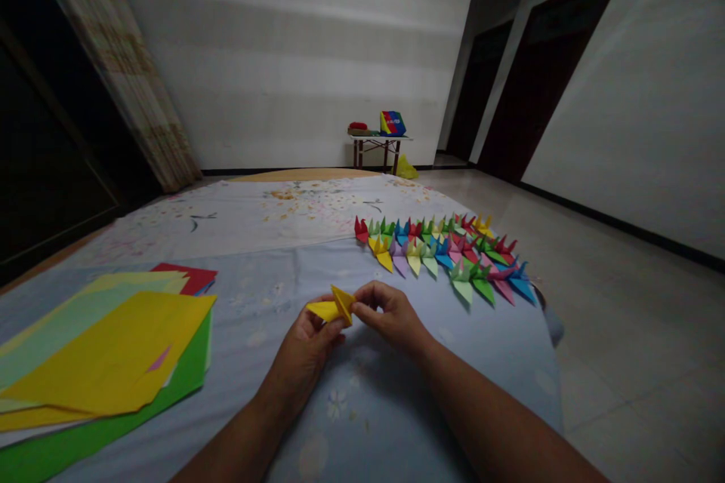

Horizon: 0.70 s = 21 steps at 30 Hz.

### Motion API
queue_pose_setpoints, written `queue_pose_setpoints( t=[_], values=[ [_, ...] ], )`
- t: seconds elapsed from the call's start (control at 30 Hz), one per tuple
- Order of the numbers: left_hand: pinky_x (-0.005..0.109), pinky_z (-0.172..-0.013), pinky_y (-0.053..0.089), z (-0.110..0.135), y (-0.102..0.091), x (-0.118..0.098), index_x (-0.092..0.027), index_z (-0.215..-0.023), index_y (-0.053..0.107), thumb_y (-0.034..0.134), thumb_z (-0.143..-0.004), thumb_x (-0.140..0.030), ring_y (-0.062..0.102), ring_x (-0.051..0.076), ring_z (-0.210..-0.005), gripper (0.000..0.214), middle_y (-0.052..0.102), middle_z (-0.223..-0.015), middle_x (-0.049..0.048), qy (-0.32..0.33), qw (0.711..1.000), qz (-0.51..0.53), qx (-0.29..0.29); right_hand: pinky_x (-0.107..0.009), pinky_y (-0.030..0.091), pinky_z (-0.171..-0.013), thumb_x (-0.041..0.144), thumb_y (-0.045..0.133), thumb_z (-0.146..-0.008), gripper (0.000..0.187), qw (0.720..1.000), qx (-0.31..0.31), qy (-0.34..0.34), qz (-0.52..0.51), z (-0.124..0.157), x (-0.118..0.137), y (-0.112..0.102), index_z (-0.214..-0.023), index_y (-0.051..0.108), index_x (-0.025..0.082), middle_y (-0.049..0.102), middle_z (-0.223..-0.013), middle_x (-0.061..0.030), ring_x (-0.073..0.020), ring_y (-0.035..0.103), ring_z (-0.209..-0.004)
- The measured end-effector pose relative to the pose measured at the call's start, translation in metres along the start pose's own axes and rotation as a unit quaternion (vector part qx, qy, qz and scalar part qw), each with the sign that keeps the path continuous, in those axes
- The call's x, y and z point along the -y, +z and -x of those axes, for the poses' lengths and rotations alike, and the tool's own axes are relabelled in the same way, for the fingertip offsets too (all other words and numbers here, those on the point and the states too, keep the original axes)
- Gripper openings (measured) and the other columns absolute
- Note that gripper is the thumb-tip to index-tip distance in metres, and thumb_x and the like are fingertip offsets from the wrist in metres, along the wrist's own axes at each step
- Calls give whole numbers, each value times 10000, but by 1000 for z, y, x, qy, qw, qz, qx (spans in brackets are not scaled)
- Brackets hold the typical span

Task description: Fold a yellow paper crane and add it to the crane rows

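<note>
A yellow origami crane point(340, 303), partly folded, is held between my two hands just above the blue floral cloth. My left hand point(309, 339) grips it from below and the left, with the thumb pressed along its lower edge. From the other side my right hand point(393, 315) pinches its right edge between thumb and forefinger. The fingers cover parts of the paper. Rows of finished paper cranes point(416, 253) in many colours stand to the right, beyond my right hand.
Sheets of coloured paper point(130, 347) lie in a loose stack at the left, yellow on top, green below. The tablecloth point(340, 400) covers the near half of a round table. Far off, a small table point(377, 138) holds a colourful box point(393, 123). Tiled floor shows at the right.
</note>
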<state>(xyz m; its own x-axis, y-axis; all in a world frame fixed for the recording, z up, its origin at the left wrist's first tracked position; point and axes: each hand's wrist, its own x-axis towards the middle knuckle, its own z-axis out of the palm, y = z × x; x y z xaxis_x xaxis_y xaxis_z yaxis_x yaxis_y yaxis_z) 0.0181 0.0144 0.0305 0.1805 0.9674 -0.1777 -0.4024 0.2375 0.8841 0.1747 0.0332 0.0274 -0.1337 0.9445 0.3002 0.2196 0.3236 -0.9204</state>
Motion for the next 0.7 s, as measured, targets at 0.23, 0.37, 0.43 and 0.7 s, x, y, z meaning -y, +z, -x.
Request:
queue_pose_setpoints(
  t=[0.23,0.37,0.43,0.7],
  values=[
    [257,-723,413,0,0,-2,-225,-987,558,732,-634,-253,581,169,-890,395,647,-967,9,10,1000,-5,2,-244,413,-595,381,650,-704,247,1000,26,-15,-1,3,9,-3,-837,618,175,619,-750,-11,-112,523,-643],
    [261,-740,419,-1,-2,1,-216,-985,567,724,-648,-263,581,174,-894,374,644,-988,18,26,1000,-6,10,-239,406,-588,399,717,-629,317,999,26,-33,17,2,7,-2,-829,601,182,607,-751,0,-116,524,-655],
    [261,-739,424,-1,-2,2,-211,-997,556,713,-665,-254,581,170,-885,370,637,-992,20,32,999,-10,9,-238,403,-585,396,720,-628,311,999,21,-38,24,2,6,-2,-813,595,180,602,-740,3,-114,520,-648],
    [271,-736,421,0,1,-1,-215,-1015,529,716,-662,-270,581,190,-916,403,640,-964,25,26,999,-27,1,-246,412,-598,381,671,-684,256,999,26,-28,16,2,7,-2,-828,612,177,629,-743,-6,-113,532,-638]
  ],
)
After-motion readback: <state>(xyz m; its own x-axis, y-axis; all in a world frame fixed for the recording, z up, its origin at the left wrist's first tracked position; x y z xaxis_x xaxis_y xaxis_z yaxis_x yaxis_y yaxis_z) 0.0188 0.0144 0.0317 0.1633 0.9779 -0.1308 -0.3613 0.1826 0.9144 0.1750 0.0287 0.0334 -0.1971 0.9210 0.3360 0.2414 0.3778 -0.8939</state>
